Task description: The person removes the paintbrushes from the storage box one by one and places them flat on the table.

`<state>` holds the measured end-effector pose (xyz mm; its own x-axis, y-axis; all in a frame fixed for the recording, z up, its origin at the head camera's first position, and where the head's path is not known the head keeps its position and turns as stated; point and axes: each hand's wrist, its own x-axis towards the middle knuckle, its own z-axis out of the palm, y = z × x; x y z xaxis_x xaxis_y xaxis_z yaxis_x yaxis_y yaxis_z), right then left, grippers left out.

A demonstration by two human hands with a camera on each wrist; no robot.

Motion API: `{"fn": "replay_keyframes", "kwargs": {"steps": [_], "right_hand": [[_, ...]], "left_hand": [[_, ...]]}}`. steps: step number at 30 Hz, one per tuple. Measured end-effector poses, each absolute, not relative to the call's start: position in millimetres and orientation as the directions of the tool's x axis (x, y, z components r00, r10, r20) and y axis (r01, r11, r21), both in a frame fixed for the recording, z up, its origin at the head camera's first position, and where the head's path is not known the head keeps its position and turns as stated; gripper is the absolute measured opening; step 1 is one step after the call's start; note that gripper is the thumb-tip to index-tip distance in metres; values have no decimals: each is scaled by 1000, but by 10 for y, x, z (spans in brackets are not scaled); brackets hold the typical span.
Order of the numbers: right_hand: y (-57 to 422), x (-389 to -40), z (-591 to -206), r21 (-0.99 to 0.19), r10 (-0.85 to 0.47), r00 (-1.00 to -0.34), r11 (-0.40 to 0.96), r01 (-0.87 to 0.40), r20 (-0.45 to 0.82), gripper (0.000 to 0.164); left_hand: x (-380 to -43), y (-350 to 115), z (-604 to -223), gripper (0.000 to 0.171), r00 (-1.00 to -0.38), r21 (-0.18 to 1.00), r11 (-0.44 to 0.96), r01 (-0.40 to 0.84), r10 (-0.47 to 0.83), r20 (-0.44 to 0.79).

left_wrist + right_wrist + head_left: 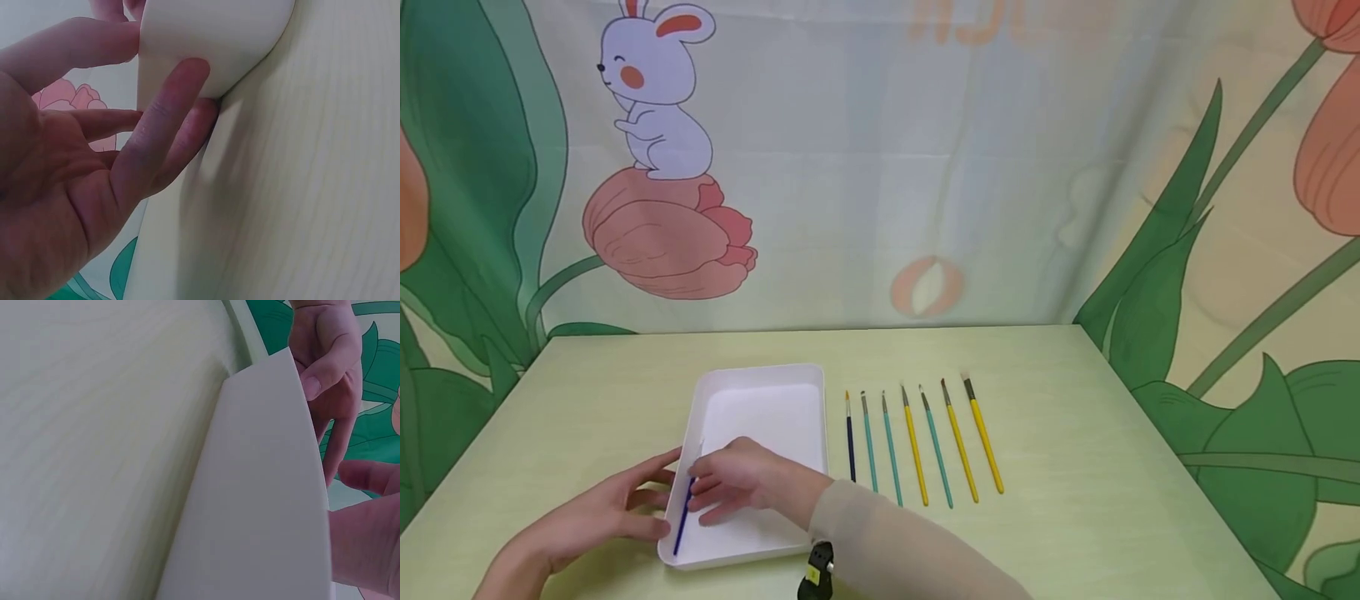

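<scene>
A dark blue paintbrush lies along the left wall inside a white tray. My right hand reaches over the tray from the right, thumb and fingertips at the brush's upper part, pinching it; the lower fingers are loosely bent. Its grip is hidden in the right wrist view, where the tray's outer wall fills the middle. Outside the tray, my left hand rests its spread fingers against the left wall. The left wrist view shows those fingertips on the outside near a corner.
To the tray's right, several paintbrushes stand in a row, bristles away from me: a dark-handled one, teal ones and yellow ones. The pale table extends right; a printed curtain hangs behind its far edge.
</scene>
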<state>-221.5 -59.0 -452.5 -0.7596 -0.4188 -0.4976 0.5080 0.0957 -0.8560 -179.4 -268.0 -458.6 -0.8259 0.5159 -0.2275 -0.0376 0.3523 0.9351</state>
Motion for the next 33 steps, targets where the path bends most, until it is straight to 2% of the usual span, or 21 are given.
{"fn": "replay_keyframes", "kwargs": {"steps": [6, 14, 25, 33], "right_hand": [[-658, -2161, -4503, -854, -403, -765, 90, 513, -502, 10], [-709, -2126, -4503, -861, -334, -795, 141, 489, -507, 13], [-739, -2105, -4598, -902, -351, -831, 149, 406, -432, 4], [-785, -2053, -4626, -934, -305, -884, 156, 322, -355, 19]], "left_hand": [[-1789, -2697, -4622, 92, -828, 940, 341, -15, 522, -203], [-1790, -2690, -4604, 93, -832, 934, 356, -36, 507, -225], [-1795, -2689, -4614, 93, -827, 933, 352, -69, 504, -251], [-1816, -2680, -4616, 94, -824, 941, 332, -65, 514, -238]]}}
